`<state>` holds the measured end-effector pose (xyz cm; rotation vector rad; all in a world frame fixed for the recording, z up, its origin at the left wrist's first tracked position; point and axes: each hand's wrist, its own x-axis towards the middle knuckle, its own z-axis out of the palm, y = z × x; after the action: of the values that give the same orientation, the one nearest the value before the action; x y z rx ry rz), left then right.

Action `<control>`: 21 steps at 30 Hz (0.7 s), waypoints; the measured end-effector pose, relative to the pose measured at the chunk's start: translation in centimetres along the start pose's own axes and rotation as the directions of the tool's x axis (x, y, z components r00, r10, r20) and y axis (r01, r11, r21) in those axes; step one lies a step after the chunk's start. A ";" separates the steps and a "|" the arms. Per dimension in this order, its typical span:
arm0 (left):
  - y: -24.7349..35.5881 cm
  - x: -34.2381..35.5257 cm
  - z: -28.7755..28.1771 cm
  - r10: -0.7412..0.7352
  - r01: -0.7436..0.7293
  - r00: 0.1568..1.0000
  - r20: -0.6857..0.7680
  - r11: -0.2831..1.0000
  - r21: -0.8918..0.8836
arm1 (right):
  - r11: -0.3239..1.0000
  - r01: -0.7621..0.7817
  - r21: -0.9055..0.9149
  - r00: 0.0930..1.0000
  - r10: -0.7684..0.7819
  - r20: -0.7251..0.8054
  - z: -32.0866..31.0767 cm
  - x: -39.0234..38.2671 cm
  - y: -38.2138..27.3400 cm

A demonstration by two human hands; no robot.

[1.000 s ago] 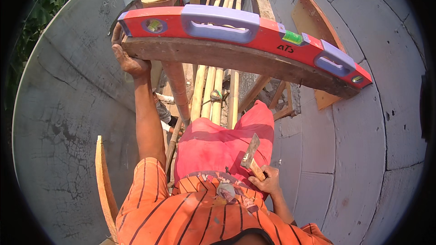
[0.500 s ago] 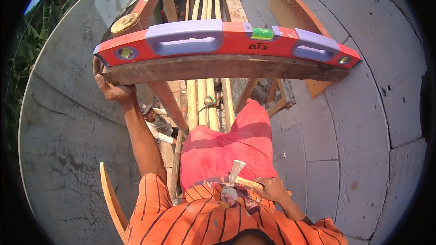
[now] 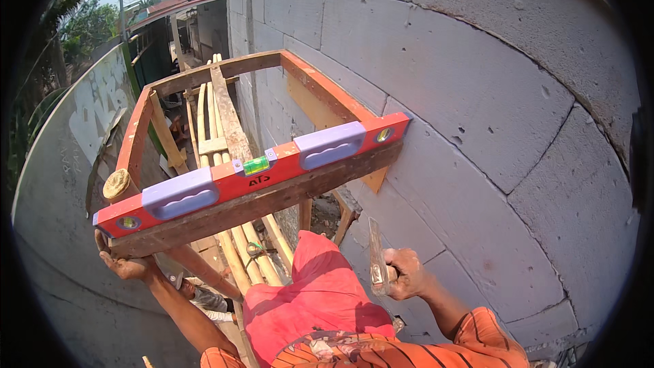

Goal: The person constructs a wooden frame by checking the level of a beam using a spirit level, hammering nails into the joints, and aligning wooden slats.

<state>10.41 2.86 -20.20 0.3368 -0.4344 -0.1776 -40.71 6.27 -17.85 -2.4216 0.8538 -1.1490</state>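
A red spirit level (image 3: 278, 167) with lilac handles and green vials lies along the top edge of a dark timber board (image 3: 261, 212), which spans the wooden frame from the left post to near the block wall. My left hand (image 3: 126, 262) is closed on the board's left end from below, beside the level's end. My right hand (image 3: 407, 274) grips a hammer (image 3: 377, 252) by its wooden handle, held out at the right in front of the wall, with the flat metal head upright. A round post (image 3: 117, 184) stands behind the level's left end.
Grey block wall (image 3: 511, 129) fills the right side. A bent grey sheet (image 3: 51, 184) bounds the left. Red-edged timber framing (image 3: 315, 80) and bamboo poles (image 3: 245, 257) run away between them. A co-worker (image 3: 197, 296) in a light top is below at left. Trees, a utility pole and roofs lie beyond.
My view has lifted and swung, showing more wall and sky. My right hand has raised the hammer from my waist out toward the wall. My left hand stays on the board's end.
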 end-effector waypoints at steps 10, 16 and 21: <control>0.3 0.4 -0.1 -0.054 0.033 0.977 -0.205 0.994 -0.102 | 0.760 0.062 -0.648 0.649 -0.524 -0.552 -17.2 21.1 -20.3; 0.1 -1.8 0.7 -0.078 0.063 0.995 -0.065 0.976 -0.209 | 0.222 -0.309 -0.925 0.553 -0.749 -0.364 -28.4 29.5 -31.0; -2.2 -3.4 -12.2 0.027 0.022 0.959 -0.283 0.986 0.168 | 0.085 -0.448 -0.890 0.714 -0.565 -0.413 -32.8 35.1 -29.8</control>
<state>12.58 5.05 -32.72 0.5217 -0.1644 -0.0871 -37.75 5.41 38.61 -2.8310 2.6802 -2.1041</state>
